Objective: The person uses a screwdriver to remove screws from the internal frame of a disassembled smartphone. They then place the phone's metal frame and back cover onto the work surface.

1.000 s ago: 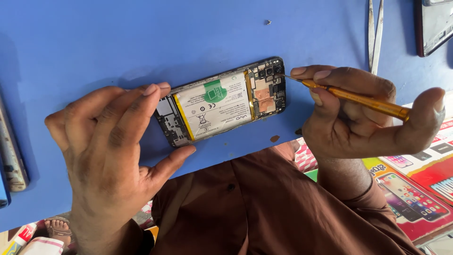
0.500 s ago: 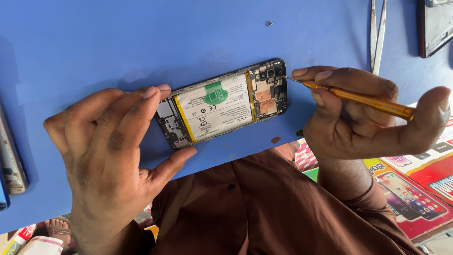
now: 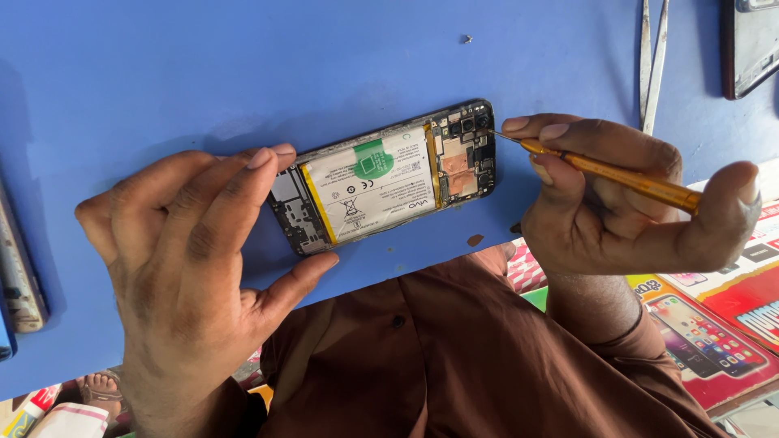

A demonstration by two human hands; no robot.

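Observation:
An opened smartphone (image 3: 388, 178) lies back-up on the blue table (image 3: 243, 73), its white battery and circuit boards exposed. My left hand (image 3: 195, 251) steadies its left end, fingers over the top edge and thumb at the lower edge. In my right hand (image 3: 617, 203) I grip a thin orange-handled screwdriver (image 3: 617, 172). Its metal tip touches the camera end of the phone at the upper right corner.
Metal tweezers (image 3: 652, 57) lie at the upper right, beside a dark phone part (image 3: 751, 45) at the corner. Another device edge (image 3: 18, 276) lies at far left. A tiny screw (image 3: 467, 38) rests on the table. Colourful printed phone cards (image 3: 714, 324) lie lower right.
None of note: both hands, the screwdriver and the phone hold nearly the same positions; the view shifted only slightly.

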